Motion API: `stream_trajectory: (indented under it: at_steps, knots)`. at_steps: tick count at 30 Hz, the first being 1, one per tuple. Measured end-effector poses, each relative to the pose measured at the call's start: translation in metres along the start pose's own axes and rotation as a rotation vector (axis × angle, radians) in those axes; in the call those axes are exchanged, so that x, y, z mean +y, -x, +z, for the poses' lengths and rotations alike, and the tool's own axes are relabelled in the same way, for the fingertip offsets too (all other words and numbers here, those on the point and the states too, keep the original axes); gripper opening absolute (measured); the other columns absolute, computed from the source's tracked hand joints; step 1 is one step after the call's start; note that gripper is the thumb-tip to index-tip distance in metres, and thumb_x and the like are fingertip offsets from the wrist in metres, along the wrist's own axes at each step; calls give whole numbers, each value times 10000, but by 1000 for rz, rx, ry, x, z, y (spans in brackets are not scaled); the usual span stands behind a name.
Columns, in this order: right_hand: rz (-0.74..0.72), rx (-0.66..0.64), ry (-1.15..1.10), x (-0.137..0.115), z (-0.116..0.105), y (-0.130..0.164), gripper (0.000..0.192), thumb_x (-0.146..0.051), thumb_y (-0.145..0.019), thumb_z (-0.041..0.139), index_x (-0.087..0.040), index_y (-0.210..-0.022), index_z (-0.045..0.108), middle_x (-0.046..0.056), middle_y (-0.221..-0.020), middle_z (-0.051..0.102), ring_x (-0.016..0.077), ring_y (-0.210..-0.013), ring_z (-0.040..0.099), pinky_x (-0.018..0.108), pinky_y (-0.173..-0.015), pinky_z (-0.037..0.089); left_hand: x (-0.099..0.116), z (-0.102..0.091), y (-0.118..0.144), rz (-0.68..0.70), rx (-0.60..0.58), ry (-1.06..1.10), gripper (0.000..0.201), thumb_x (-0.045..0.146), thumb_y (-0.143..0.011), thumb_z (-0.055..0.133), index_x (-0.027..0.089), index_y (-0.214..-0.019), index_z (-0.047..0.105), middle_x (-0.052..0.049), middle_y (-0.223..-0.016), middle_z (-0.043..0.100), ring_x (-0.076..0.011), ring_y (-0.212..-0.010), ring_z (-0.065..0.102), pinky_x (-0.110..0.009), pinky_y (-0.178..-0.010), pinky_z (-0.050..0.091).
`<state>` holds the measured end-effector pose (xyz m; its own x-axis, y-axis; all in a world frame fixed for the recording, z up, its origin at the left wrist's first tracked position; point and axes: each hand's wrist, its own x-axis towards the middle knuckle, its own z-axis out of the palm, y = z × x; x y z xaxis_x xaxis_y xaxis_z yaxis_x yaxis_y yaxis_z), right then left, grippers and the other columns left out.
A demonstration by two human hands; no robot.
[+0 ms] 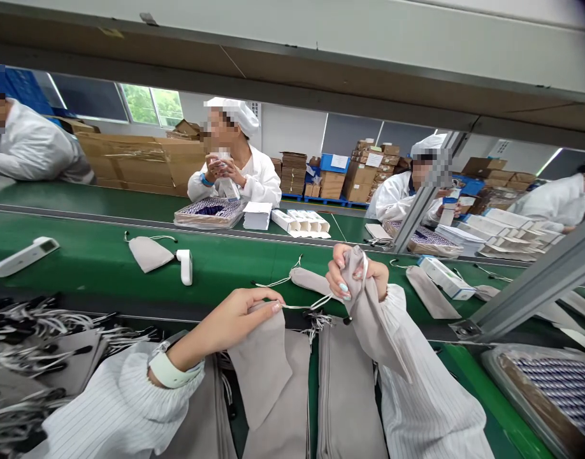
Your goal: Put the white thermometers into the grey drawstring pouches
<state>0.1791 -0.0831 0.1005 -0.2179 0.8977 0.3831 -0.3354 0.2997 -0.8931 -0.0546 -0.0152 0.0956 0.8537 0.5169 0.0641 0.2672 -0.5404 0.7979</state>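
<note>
The scene is evenly bright, lit from overhead and by daylight through the rectangular glass window [151, 105] at the back. Shadows on the green conveyor belt [96, 258] are soft and faint. Wide-angle distortion bends the edges; the bottom corners blur slightly, and faces are pixelated.

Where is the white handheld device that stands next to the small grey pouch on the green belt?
In the head view, the white handheld device is left of centre on the green belt, just right of a grey pouch and beyond the left hand.
</note>
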Motion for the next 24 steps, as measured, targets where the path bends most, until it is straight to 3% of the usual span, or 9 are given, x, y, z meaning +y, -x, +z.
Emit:
stream_trajectory:
  at_steps: [13, 18, 20, 21, 24]
  knots:
    - [75, -152, -168, 39, 21, -13, 206, -161, -486, 388, -172, -692, 384, 6, -517, 547, 121, -362, 436, 232, -333, 351, 5, 10, 0, 46, 34, 134, 270, 388, -820, 385, 169, -849, 541, 23, -697, 462, -78, -557, 348, -184, -509, 287]
    - [181, -131, -52, 52, 18, -17, 207, -173, -489, 385, -172, -696, 380, 4, -508, 546, 128, -360, 439, 243, -330, 360, 6, 3, 2, 17, 45, 178, 292, 411, -816, 383, 165, -859, 534, 24, -656, 437, -75, -538, 350, -180, -483, 281]
    - [162, 3, 68, 50, 10, -18, 208, -191, -511, 393, -174, -719, 384, -3, -509, 531, 130, -369, 444, 248, -336, 366, 6, 0, 4, -25, 23, 185, 320, 439, -814, 369, 167, -905, 511, 32, -610, 400, -74, -504, 331, -179, -451, 260]
    - [97, 158, 129, 46, 4, -19, 203, -205, -532, 394, -177, -733, 382, -8, -522, 522, 131, -387, 453, 254, -354, 380, 5, -1, 4, -42, -7, 182, 329, 446, -815, 361, 171, -944, 488, 43, -583, 368, -71, -483, 305, -178, -437, 242]
    - [-288, 886, 330, 27, -20, -16, 156, -251, -599, 386, -193, -740, 353, -19, -590, 473, 133, -489, 491, 273, -471, 431, -1, 3, 3, -30, -78, 110, 307, 428, -817, 366, 190, -1008, 403, 70, -550, 277, -72, -472, 238, -181, -439, 210]
